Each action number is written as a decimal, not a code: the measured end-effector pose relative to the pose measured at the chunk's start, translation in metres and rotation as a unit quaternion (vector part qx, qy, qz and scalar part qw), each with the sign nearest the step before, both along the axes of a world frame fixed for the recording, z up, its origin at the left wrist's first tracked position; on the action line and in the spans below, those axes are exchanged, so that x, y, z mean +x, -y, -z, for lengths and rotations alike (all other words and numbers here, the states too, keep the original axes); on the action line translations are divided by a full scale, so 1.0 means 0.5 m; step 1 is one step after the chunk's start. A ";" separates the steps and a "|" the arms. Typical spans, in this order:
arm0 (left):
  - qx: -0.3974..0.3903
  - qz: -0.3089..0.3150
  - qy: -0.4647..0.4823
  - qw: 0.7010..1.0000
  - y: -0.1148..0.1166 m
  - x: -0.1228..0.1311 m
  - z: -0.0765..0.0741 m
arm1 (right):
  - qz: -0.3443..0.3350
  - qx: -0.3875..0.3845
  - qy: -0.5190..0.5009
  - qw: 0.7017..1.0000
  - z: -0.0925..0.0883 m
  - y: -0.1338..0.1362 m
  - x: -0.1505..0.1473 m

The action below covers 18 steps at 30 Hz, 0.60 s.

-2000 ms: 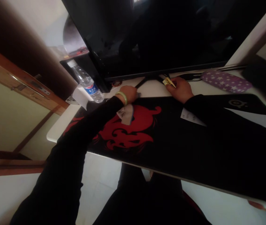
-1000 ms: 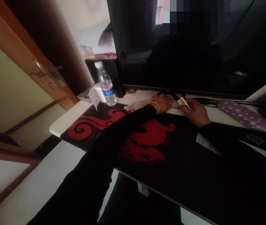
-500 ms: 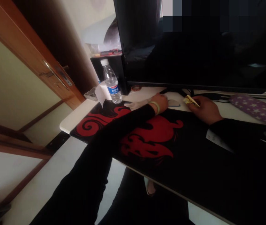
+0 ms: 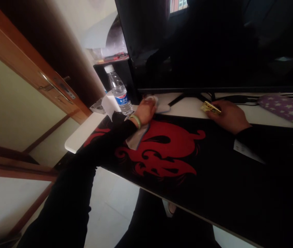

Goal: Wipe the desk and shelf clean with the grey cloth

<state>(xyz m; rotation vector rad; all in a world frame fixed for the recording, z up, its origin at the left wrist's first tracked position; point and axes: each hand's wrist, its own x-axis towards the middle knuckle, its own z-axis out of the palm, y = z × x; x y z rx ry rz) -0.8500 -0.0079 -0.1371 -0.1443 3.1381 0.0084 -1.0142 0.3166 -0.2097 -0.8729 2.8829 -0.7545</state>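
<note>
My left hand (image 4: 144,111), with a green bangle at the wrist, presses a pale cloth (image 4: 137,136) onto the white desk (image 4: 187,107) just below the dark monitor (image 4: 213,44). The fingers are closed over the cloth, which trails back under my wrist onto the black and red desk mat (image 4: 162,151). To the right, my right hand (image 4: 227,115) rests on the desk in front of the monitor stand, pinching a small gold packet (image 4: 210,107).
A water bottle (image 4: 118,91) with a blue label stands left of my left hand, with white tissue (image 4: 108,105) beside it. A purple starred pouch (image 4: 288,106) lies at the far right. A wooden door (image 4: 20,89) is at the left.
My left hand has slid the cloth leftwards along the desk under the monitor, from the stand towards the bottle. My right hand has stayed by the stand with the gold packet.
</note>
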 end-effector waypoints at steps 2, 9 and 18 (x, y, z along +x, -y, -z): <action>0.023 0.031 0.061 0.997 -0.007 -0.035 0.031 | 0.000 0.004 0.001 1.000 -0.003 0.000 0.002; 0.118 0.084 0.110 0.983 -0.024 -0.204 0.091 | -0.010 0.014 -0.002 1.000 -0.012 0.006 0.006; 0.139 0.073 0.152 0.976 -0.026 -0.322 0.125 | 0.003 0.045 0.007 0.999 -0.003 0.023 -0.007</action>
